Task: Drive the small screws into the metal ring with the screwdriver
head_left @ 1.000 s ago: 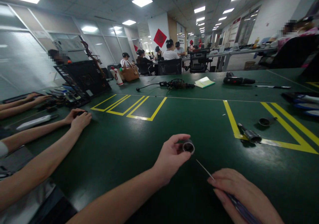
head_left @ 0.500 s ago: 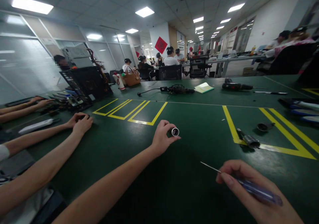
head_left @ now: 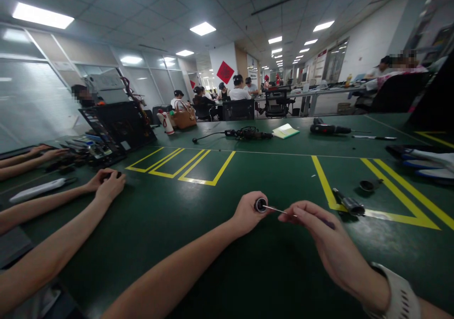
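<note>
My left hand [head_left: 249, 211] grips a small round metal-rimmed part [head_left: 260, 205], its dark opening turned toward the right. My right hand [head_left: 315, 222] is closed around a screwdriver with a purple handle; most of the handle is hidden by the fingers. The thin shaft [head_left: 275, 209] reaches left, and its tip is at the opening of the round part. To the right, a dark cylindrical part [head_left: 351, 204] lies by the yellow tape, and a small dark cup-shaped part [head_left: 370, 185] lies beyond it.
On the green table [head_left: 213, 271], a black tool with a cable [head_left: 248, 133], a notepad [head_left: 285, 130], a power drill [head_left: 328, 128] and a pen [head_left: 374, 137] lie farther back. Gloves [head_left: 429, 160] lie at the right. A co-worker's hands [head_left: 108, 184] are at the left.
My right hand has moved left and away from me, bringing the screwdriver tip to the round part. My left hand has shifted slightly right and nearer. The camera view has also shifted.
</note>
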A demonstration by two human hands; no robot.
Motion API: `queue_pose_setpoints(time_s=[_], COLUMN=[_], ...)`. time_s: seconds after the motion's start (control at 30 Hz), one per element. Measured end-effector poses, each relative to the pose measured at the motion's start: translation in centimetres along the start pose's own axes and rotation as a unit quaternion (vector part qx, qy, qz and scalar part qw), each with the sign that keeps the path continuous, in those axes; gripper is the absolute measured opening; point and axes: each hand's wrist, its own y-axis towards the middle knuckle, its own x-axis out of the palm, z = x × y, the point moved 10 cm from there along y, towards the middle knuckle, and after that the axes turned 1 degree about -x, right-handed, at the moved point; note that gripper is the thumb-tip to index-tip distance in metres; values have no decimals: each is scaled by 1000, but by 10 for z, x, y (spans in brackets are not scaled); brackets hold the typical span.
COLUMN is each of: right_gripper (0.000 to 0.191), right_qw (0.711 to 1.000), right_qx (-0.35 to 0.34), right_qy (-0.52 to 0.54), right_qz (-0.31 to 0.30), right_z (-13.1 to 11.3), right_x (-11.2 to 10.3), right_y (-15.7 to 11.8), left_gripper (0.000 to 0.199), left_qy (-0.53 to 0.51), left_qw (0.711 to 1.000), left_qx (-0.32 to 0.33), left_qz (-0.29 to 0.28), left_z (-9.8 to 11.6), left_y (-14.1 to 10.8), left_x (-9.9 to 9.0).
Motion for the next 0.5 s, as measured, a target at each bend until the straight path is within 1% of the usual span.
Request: queue_pose_setpoints(time_s=[0.1, 0.17, 0.3, 0.37, 0.4, 0.5], right_gripper=[27, 24, 22, 22, 22, 26], right_qw=[994, 988, 971, 969, 972, 990], right_qx=[-40, -58, -107, -120, -113, -54], right_qy=[-104, -141, -212, -217, -207, -127], right_qz=[-10, -14, -9, -2, -4, -20], right_z=[3, 5, 0, -3, -2, 9], right_x=[8, 13, 16, 13, 12, 7], right_y=[5, 5, -1, -1, 0, 6], left_gripper=[18, 17, 16, 17, 17, 15], left_qy=[23, 68, 173, 189, 190, 172], left_qw=[999, 997, 982, 979, 979, 983], left_qx=[12, 28, 66, 72, 72, 69], left_qz=[23, 33, 23, 15, 12, -3], left_z=[5, 10, 22, 23, 22, 21], left_y=[-3, -5, -7, -7, -8, -8], left_x=[-5, -7, -2, 1, 1, 2])
